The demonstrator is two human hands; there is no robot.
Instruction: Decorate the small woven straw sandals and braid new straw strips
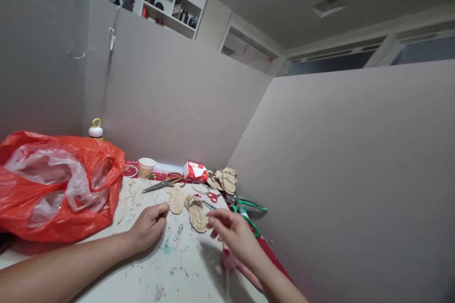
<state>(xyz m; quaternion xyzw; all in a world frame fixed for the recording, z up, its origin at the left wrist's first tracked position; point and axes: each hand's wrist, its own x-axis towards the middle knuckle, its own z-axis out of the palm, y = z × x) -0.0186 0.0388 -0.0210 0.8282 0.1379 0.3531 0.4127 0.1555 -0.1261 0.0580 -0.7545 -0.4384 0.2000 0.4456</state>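
Observation:
My left hand (151,227) rests on the white tabletop, its fingers curled into a loose fist with nothing showing in it. Just beyond it lies a flat oval woven straw sole (177,200). To the right of that sole is a small woven straw slipper (196,215) with a strap across its far end. My right hand (232,234) hovers beside the slipper's near end, fingers bent and apart, holding nothing that I can see. Partly behind this hand, a slim metal tool (209,205) lies by the slipper. Below the hand is a pink object (231,260), partly hidden.
A red plastic bag (64,189) fills the left side. Large scissors (163,182), a paper cup (146,168) and a tissue pack (195,171) stand or lie at the back. Stacked woven pieces (225,180), red scissors (213,197) and green-handled pliers (250,203) lie to the right.

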